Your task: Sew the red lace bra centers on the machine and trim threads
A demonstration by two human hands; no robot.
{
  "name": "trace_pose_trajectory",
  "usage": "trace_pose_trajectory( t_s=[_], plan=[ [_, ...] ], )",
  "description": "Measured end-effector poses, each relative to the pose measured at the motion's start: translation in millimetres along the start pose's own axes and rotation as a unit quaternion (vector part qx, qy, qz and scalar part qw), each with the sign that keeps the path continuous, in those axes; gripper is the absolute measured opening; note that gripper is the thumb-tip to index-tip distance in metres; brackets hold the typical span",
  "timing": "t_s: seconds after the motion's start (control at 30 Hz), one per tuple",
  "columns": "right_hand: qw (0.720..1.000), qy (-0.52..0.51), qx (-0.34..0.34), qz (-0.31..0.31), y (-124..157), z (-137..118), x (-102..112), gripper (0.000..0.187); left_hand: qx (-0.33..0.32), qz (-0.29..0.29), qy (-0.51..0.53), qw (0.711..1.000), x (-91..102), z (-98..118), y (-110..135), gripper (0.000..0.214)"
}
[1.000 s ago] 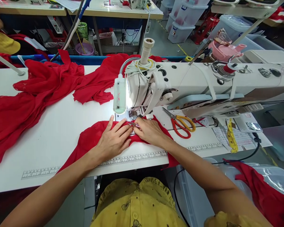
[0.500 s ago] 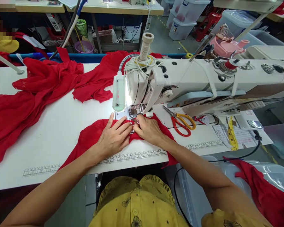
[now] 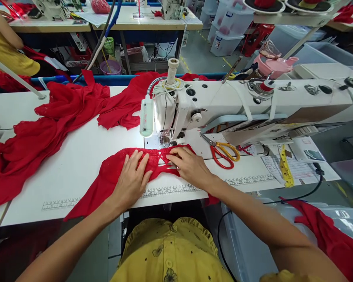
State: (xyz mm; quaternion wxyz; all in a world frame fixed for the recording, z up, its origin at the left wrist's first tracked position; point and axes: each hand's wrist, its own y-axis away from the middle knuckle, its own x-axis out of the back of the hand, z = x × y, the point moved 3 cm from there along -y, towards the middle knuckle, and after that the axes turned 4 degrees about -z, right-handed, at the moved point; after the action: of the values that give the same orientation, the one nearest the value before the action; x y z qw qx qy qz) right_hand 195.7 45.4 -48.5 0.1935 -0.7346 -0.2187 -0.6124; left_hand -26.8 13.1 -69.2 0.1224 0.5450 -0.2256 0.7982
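A red fabric piece [image 3: 111, 176] lies on the white sewing table [image 3: 85, 156] in front of the white sewing machine [image 3: 223, 105]. My left hand [image 3: 133, 178] lies flat on it with fingers spread. My right hand [image 3: 188, 164] rests on the same cloth just to the right, fingers stretched toward a strappy, cut-out part of the fabric [image 3: 163, 158] below the needle area [image 3: 164, 139]. A small metal tool seems to lie under my right fingers, too small to name.
Red-and-yellow scissors [image 3: 223, 150] lie right of my right hand, with a yellow tape measure [image 3: 285, 166] and papers further right. A heap of red cloth [image 3: 47, 125] covers the table's left and back. Another person in yellow [image 3: 6, 47] sits at far left. Plastic bins stand at right.
My hands have spread apart; the left slid back and left on the cloth. The strappy part of the fabric now shows between them. The view shifted slightly.
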Motion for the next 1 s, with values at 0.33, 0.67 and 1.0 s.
trace_pose_trajectory(
  t_s=[0.33,0.67,1.0],
  plan=[
    [0.992,-0.088,0.028,0.09,2.3,2.0,12.6,0.038,-0.089,0.055,0.039,0.994,22.7,7.8,-18.5,0.036],
    [0.986,-0.129,0.082,0.068,-13.5,9.8,-18.9,0.028,-0.159,-0.021,0.064,0.985,-13.3,-7.9,-30.8,0.033],
    [0.996,-0.065,0.046,0.036,-9.8,6.6,-16.4,0.04,-0.13,-0.026,0.064,0.989,-10.5,-7.1,-31.3,0.036]
  ],
)
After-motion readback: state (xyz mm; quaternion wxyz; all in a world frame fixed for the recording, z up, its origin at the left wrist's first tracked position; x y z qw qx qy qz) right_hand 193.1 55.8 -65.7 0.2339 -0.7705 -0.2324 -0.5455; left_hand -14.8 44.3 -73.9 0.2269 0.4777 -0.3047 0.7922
